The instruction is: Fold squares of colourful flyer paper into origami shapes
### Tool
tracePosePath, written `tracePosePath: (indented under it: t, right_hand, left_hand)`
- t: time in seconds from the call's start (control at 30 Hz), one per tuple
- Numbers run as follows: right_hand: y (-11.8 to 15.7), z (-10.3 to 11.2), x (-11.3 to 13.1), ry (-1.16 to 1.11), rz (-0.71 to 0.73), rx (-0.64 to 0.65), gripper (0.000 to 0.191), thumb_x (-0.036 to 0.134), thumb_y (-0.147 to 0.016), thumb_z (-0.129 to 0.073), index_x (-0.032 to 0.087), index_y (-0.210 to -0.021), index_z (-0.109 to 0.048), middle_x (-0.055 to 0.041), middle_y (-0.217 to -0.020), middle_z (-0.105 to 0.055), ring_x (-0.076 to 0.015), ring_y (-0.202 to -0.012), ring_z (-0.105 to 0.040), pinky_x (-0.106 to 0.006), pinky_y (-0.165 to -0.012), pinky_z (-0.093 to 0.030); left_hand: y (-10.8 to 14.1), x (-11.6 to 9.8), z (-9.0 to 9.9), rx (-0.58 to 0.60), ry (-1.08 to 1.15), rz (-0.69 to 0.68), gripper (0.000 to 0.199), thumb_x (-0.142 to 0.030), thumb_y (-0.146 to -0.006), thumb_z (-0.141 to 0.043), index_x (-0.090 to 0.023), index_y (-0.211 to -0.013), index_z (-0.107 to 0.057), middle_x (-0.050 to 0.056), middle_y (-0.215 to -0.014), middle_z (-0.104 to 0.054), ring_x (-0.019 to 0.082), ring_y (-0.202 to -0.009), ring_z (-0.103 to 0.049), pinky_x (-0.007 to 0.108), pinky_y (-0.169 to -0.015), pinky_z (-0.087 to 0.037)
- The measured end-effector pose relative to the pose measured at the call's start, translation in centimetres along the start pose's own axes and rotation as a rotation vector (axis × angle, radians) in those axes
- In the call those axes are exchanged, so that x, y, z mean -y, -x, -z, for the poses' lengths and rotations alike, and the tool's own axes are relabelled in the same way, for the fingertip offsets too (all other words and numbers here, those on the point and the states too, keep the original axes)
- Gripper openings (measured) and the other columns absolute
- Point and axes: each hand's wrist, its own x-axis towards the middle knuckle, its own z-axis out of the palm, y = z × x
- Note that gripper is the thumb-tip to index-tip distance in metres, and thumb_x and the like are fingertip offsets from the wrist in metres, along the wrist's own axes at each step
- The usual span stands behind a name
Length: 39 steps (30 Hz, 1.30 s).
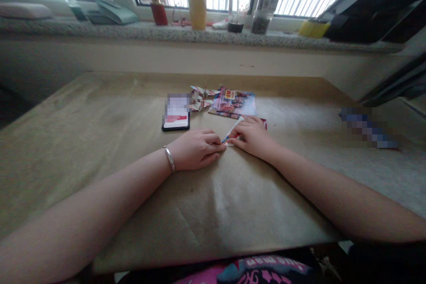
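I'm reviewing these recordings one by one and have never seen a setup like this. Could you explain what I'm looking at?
There is no machine here: a person is working with two bare hands. The single picture comes from a camera worn on their head, looking forward and down, so their forearms reach in from the bottom corners.

On the brownish table, a phone lies beyond the left hand. Next to it are folded paper figures, then colourful printed sheets. Something at the far right is too blurred to name.

The right hand holds a small piece of paper against the table. The left hand's fingertips are at its near tip; whether they pinch or press it, I can't tell.
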Motion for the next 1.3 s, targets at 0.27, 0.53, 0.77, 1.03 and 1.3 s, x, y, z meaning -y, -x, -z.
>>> tracePosePath:
  t: [0.27,0.53,0.77,1.03,1.3]
  right_hand:
    - [-0.08,-0.18,-0.12,0.0,0.034,-0.009,0.018,0.039,-0.083,-0.065,0.022,-0.078,-0.067,-0.0026,-0.083,-0.07,-0.023,-0.091,-0.056,-0.04,-0.091,-0.031]
    - [-0.12,-0.11,-0.02,-0.033,0.013,0.0,0.014,0.036,-0.082,-0.064,0.022,-0.078,-0.065,-0.0028,-0.085,-0.07,-0.0226,-0.092,-0.057,-0.042,-0.096,-0.03]
    - [-0.05,-0.27,-0.08,-0.037,0.007,0.0,0.018,0.038,-0.083,-0.064,0.022,-0.077,-0.065,-0.0031,-0.086,-0.07,-0.0227,-0.093,-0.059,-0.044,-0.099,-0.03]
    - [-0.15,-0.11,0.17,-0.032,-0.011,0.007,0.017,0.038,-0.082,-0.064,0.022,-0.077,-0.066,-0.0031,-0.084,-0.07,-0.0227,-0.091,-0.058,-0.042,-0.093,-0.033]
    - [-0.11,-0.4,0.0,-0.041,-0.003,-0.008,0.016,0.038,-0.082,-0.064,0.022,-0.077,-0.066,-0.0026,-0.085,-0.07,-0.0221,-0.092,-0.059,-0.043,-0.099,-0.03]
  left_hand:
    - [-0.18,-0.26,-0.48,-0.057,0.079,0.151,0.034,-0.024,-0.09,-0.048,-0.018,-0.121,-0.06,0.009,-0.1,-0.062,0.02,-0.09,-0.056,0.032,-0.081,-0.048]
    - [-0.13,0.03,-0.76,-0.07,0.021,0.075,0.031,-0.02,-0.09,-0.047,-0.017,-0.116,-0.063,0.009,-0.099,-0.063,0.019,-0.088,-0.055,0.031,-0.08,-0.048]
    - [0.0,0.29,-0.8,-0.092,-0.025,0.016,0.031,-0.021,-0.093,-0.042,-0.018,-0.114,-0.064,0.009,-0.097,-0.063,0.018,-0.085,-0.057,0.029,-0.076,-0.048]
    - [-0.41,0.06,-0.66,-0.062,-0.044,-0.009,0.03,-0.019,-0.09,-0.045,-0.015,-0.116,-0.061,0.008,-0.096,-0.063,0.019,-0.086,-0.055,0.031,-0.079,-0.049]
    - [-0.52,0.03,-0.59,-0.027,-0.013,0.01,0.032,-0.016,-0.09,-0.041,-0.015,-0.115,-0.061,0.009,-0.1,-0.063,0.02,-0.091,-0.054,0.033,-0.083,-0.048]
